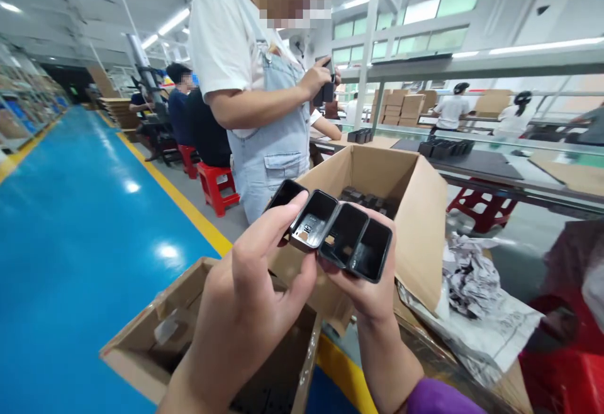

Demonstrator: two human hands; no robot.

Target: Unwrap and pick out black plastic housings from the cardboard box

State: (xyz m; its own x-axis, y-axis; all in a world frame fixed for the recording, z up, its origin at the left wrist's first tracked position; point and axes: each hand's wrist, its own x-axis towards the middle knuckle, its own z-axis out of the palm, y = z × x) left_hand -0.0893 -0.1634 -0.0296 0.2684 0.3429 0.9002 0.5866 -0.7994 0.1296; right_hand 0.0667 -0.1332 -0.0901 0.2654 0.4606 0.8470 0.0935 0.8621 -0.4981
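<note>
My left hand (252, 288) is closed around black plastic housings, small open-topped boxes with rounded corners. One housing (314, 219) tilts toward me with its hollow inside and a glossy lower wall in sight; a second one (285, 194) sits behind my thumb. Two more black housings (370, 247) stand side by side in my right hand (372, 301), whose fingers wrap them from behind and below. The held pieces form a slanting row, nearly touching in the middle. Beneath the hands is an open cardboard box (419, 238) with dark parts (365, 199) inside.
Another open carton (141, 370) stands low on the left, holding dark pieces. Crumpled paper (472, 275) lies at the right. A co-worker in overalls (274, 143) stands ahead, holding a black part (324, 90). Black parts (446, 146) sit on the bench. A blue aisle runs left.
</note>
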